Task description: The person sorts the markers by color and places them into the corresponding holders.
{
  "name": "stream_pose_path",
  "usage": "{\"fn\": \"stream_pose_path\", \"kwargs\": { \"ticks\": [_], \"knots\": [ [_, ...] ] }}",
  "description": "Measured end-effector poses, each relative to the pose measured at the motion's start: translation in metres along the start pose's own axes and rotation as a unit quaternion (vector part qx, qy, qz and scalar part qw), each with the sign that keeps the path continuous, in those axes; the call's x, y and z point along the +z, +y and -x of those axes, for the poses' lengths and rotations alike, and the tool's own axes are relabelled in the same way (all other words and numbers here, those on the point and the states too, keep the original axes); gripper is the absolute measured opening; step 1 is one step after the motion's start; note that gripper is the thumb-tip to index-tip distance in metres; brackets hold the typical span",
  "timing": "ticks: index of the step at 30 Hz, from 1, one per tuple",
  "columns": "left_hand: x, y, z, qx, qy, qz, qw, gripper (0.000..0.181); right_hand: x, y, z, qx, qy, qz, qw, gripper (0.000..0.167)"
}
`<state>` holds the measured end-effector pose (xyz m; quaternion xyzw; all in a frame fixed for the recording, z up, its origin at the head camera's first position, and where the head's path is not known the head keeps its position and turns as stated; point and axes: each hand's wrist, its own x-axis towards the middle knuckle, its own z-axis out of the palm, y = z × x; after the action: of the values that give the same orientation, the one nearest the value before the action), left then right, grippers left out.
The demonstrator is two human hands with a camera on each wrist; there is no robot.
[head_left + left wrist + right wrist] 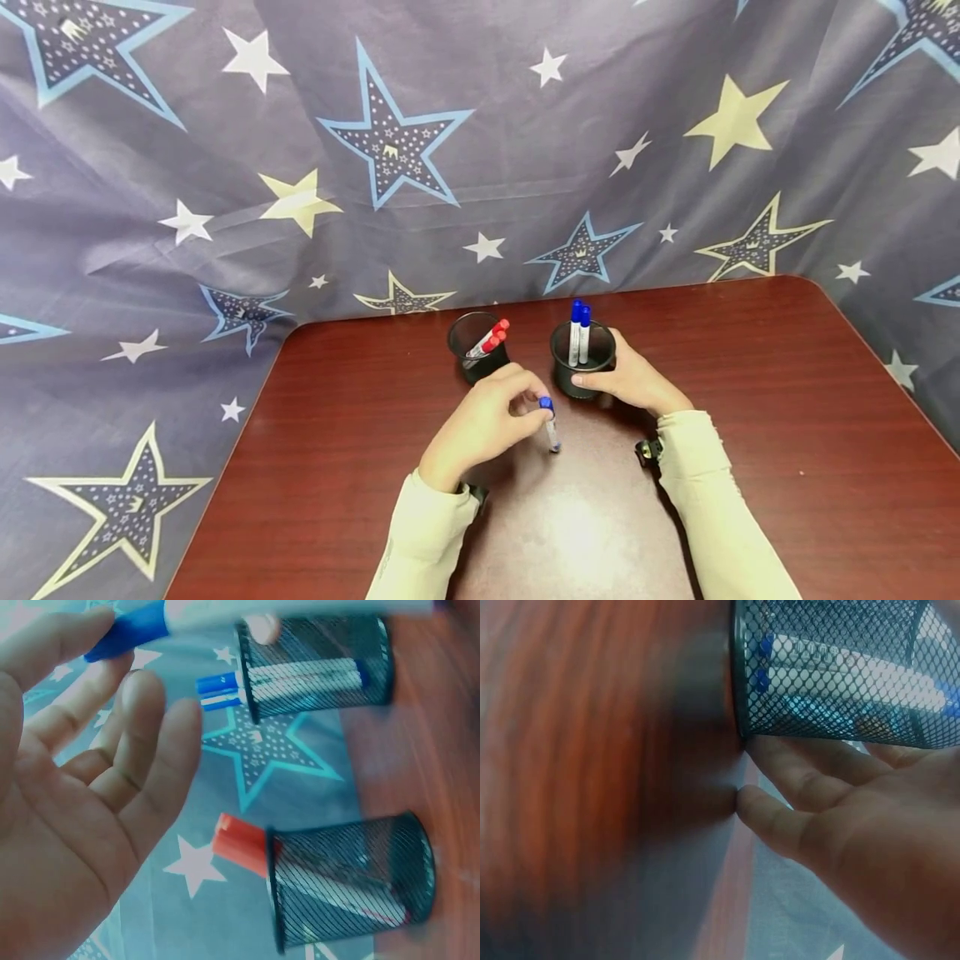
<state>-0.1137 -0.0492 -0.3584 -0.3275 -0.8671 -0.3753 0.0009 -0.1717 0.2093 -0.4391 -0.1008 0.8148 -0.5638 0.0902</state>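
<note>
Between thumb and fingertips, my left hand (491,417) pinches a blue-capped whiteboard marker (551,429) by its capped end. The marker hangs nearly upright, its white barrel pointing down. My right hand (633,375) grips the side of a black mesh pen cup (583,383), thumb at the front. Two blue-capped markers (580,333) stand in that cup, caps up. To the left is another black mesh pen cup (352,881), with red-capped markers (491,340) leaning in it. In the right wrist view, fingers (802,776) lie along the gripped cup's wall.
Both cups stand on a reddish-brown wooden table (315,467), toward its back edge. Behind it hangs a grey cloth (480,192) printed with stars. A dark strap with a small device (648,452) sits by the right sleeve's cuff.
</note>
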Motion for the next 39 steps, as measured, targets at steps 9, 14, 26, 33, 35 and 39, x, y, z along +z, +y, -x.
{"fn": "stream_pose_path", "kwargs": {
  "ticks": [9,14,26,33,35,39],
  "knots": [
    [-0.007,0.011,-0.037,0.051,0.107,0.09,0.9889,0.012,0.001,0.007,-0.003,-0.052,-0.001,-0.011,0.9986,0.083],
    [-0.013,0.018,-0.066,0.075,0.148,0.154,0.9741,0.015,0.002,0.008,-0.004,-0.062,0.0,-0.019,0.9979,0.079],
    [-0.006,0.018,-0.118,0.043,0.112,0.136,0.9834,0.015,0.0,0.004,-0.01,-0.083,-0.005,-0.017,0.9964,0.075],
    [0.004,0.002,-0.13,0.054,0.085,0.049,0.9938,0.015,0.0,0.001,-0.008,-0.049,-0.008,-0.013,0.9987,0.077],
    [0.007,-0.002,-0.133,0.049,0.068,0.038,0.9958,0.015,0.0,0.002,-0.007,-0.054,-0.004,-0.007,0.9985,0.078],
    [0.013,-0.009,-0.141,0.031,0.02,0.022,0.9991,0.014,-0.001,0.004,-0.006,-0.064,0.001,0.002,0.9979,0.081]
  ]
}}
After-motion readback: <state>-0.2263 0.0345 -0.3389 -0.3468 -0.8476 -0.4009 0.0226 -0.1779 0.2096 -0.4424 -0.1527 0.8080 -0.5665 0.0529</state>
